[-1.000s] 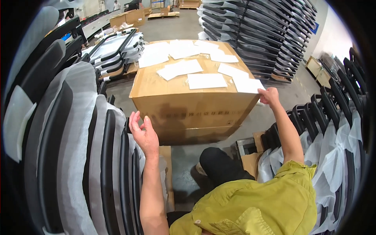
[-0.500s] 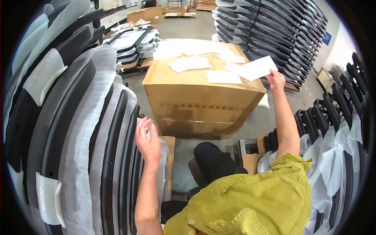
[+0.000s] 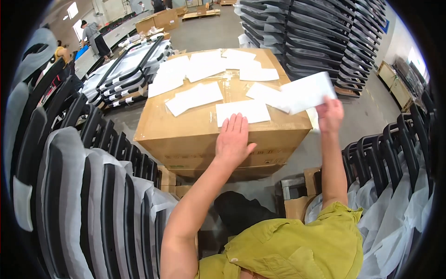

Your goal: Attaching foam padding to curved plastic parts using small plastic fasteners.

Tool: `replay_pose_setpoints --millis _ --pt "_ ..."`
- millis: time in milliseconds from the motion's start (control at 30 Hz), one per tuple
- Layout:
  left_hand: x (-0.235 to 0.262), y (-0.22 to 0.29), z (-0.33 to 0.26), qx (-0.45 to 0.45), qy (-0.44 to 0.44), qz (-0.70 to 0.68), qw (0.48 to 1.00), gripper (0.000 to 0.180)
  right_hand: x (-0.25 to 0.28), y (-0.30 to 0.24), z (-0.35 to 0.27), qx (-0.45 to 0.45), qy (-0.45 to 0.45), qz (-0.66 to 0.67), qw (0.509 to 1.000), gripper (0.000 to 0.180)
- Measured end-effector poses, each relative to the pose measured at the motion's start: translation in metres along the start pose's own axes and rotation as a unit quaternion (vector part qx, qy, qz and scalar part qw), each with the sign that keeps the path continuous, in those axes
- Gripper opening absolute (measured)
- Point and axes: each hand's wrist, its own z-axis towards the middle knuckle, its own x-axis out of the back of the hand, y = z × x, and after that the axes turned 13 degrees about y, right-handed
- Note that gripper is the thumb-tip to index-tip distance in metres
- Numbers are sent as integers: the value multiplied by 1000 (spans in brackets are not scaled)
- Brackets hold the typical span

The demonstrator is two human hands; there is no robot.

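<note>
My right hand [image 3: 330, 115] pinches the near right corner of a thin white rectangular sheet [image 3: 307, 92], lifted at the right side of a large cardboard box [image 3: 186, 135]. Its fingertips are a little blurred. My left hand [image 3: 233, 142] is stretched out with its fingers side by side, the tips on the near edge of another white sheet [image 3: 242, 112] lying on the box top. Between the two lies a further white sheet [image 3: 268, 96], partly covered by the raised one. Several more white sheets [image 3: 195, 96] are spread over the box top.
Black curved frames [image 3: 108, 209] wrapped in white foam stand close on my left; similar frames [image 3: 378, 153] stand on my right. A tall stack of black frames [image 3: 316, 46] rises behind the box. Flat frames [image 3: 123, 74] lie far left, where a person [image 3: 94, 37] stands.
My left hand has gone from beside the left frames to the sheet at the box's near edge. The view has shifted closer to the box. My right hand still holds its sheet.
</note>
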Motion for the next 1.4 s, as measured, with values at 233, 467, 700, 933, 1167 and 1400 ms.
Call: replay_pose_setpoints --millis 233,467,700,933,1167,1400 --pt "16 -22 -7 100 23 -91 991 60 5 -39 3 98 -89 83 988 9" --pt "160 11 -37 355 100 -417 830 45 -63 -35 -171 12 -474 -76 877 24" --pt "284 31 -110 457 398 -126 785 9 -149 -45 -315 -377 -688 103 611 30" --pt "416 -2 -103 257 254 399 843 15 -216 -38 -371 -410 -683 88 597 23" --pt "447 -54 -67 592 -33 227 773 34 -261 -40 -410 -450 -654 99 600 22" --pt "435 -66 -65 675 67 161 717 40 -285 -43 -430 -460 -608 152 628 24"
